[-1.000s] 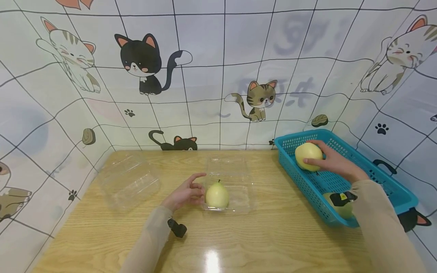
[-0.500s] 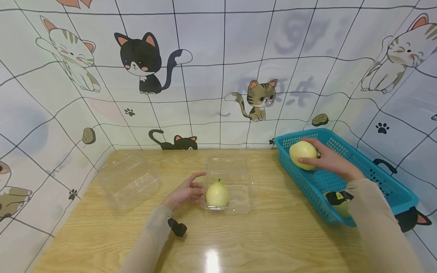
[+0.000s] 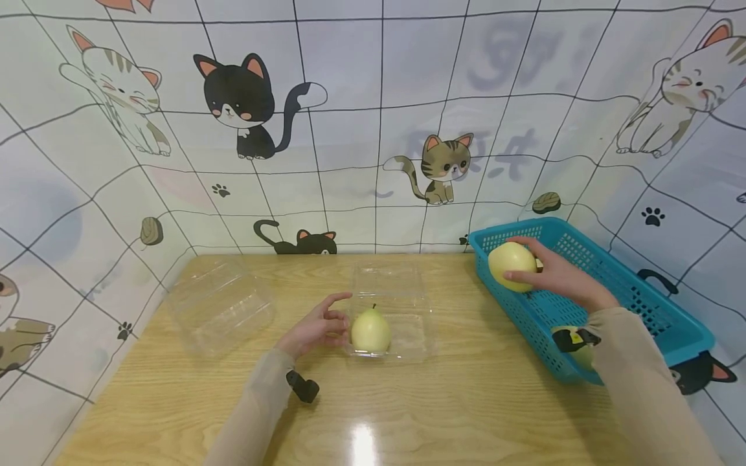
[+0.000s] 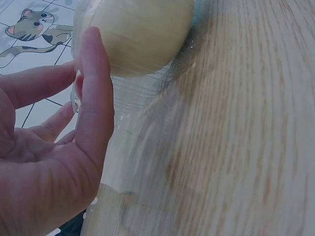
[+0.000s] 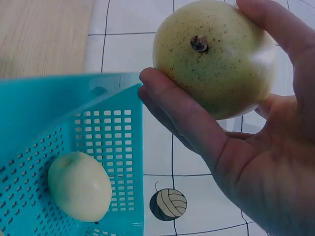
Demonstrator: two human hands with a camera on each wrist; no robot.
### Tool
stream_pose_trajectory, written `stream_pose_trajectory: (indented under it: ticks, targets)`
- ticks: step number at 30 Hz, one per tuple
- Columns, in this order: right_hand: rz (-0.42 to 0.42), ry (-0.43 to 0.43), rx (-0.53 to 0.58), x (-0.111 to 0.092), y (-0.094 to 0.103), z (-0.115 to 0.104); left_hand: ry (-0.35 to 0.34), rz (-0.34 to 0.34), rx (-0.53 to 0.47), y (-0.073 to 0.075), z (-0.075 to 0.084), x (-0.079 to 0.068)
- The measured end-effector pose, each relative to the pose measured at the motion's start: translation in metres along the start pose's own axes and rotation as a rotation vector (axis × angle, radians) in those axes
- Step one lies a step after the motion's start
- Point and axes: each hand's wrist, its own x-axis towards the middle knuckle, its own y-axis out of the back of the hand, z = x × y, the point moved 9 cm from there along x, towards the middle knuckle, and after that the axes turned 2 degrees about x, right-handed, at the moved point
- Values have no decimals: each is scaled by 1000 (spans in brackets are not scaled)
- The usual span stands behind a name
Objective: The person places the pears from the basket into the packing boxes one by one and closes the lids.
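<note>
My right hand (image 3: 556, 275) grips a pale yellow-green pear (image 3: 511, 266) above the far left part of the blue basket (image 3: 519, 317). In the right wrist view, the fingers and thumb wrap the sides of that pear, and its dark, speckled end faces the camera. Another pear (image 5: 79, 187) lies inside the basket below. My left hand (image 3: 317, 329) is at the left side of a clear plastic box (image 3: 410, 336), its thumb and fingers pinching the thin wall in the left wrist view. Inside the box's left half sits a pear (image 3: 371, 332) with its stem up; the lid (image 3: 387, 283) is folded back.
A second clear plastic box (image 3: 224, 307) lies on the wooden table (image 3: 454, 414) at the left. Partly behind the right wrist camera, a pear (image 3: 583, 356) rests in the basket's near end. Cat-patterned sheeting (image 3: 350, 142) stands behind the table and at both sides.
My right hand has moved slightly left with the pear, towards the basket's left rim. The left hand and the box with the pear have stayed in place.
</note>
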Motion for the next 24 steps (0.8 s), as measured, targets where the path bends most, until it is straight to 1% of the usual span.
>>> stream_pose_trajectory:
  ticks: [3, 9, 15, 19, 24]
  targets:
    - [-2, 13, 4, 0, -3, -4, -1, -1, 0, 0, 0, 0]
    - [9, 1, 4, 0, -6, -4, -5, -3, 8, 1, 0, 1]
    - [-8, 3, -10, -2, -13, -7, -11, -9, 0, 1, -1, 0]
    - [-20, 17, 11, -3, -19, -9, -12, -14, -3, 1, -1, -1]
    - [-25, 44, 2, -4, -26, -15, -18, -21, -5, 0, 0, -1]
